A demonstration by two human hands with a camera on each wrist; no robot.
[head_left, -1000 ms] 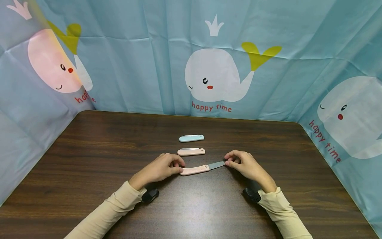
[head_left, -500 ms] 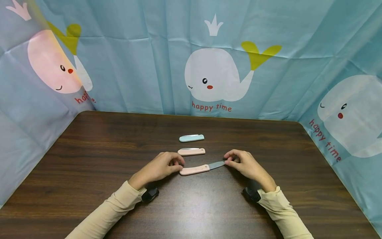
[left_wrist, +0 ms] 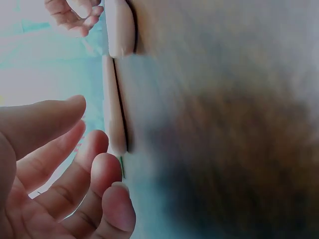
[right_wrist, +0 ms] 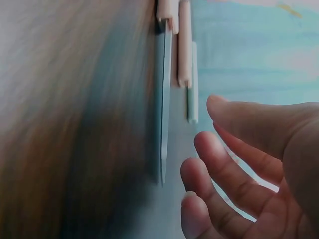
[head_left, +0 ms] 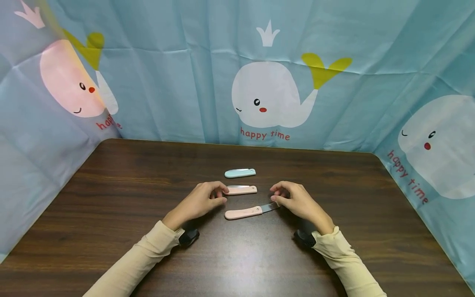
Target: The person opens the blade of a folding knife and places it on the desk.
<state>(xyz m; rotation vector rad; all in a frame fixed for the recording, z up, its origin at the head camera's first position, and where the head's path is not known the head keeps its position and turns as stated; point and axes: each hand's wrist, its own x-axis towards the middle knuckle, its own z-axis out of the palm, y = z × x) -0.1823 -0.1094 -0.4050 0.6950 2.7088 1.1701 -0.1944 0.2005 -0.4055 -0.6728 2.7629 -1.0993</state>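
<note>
Three folding knives lie one behind another on the table. The front pink knife (head_left: 243,213) is unfolded, its blade (head_left: 269,208) pointing right. Behind it the second pink knife (head_left: 243,190) is folded, and so is the light blue knife (head_left: 240,173) farther back. My left hand (head_left: 200,203) is at the left end of the folded pink knife, overlapping it in the head view; its thumb and fingers stand apart around nothing. My right hand (head_left: 300,203) hovers by the tip of the unfolded blade, relaxed fingers holding nothing. In the right wrist view a gap shows between the fingers and the blade (right_wrist: 166,109).
The dark wood-grain table (head_left: 122,198) spreads around the knives. A light blue curtain (head_left: 159,95) with whale prints hangs along its back and sides. Each wrist carries a black camera (head_left: 189,237) under a cream sleeve (head_left: 142,255).
Both hands have come off the unfolded knife's ends. The left has moved back to the folded pink knife; the right has shifted slightly up and left. The knives keep their places.
</note>
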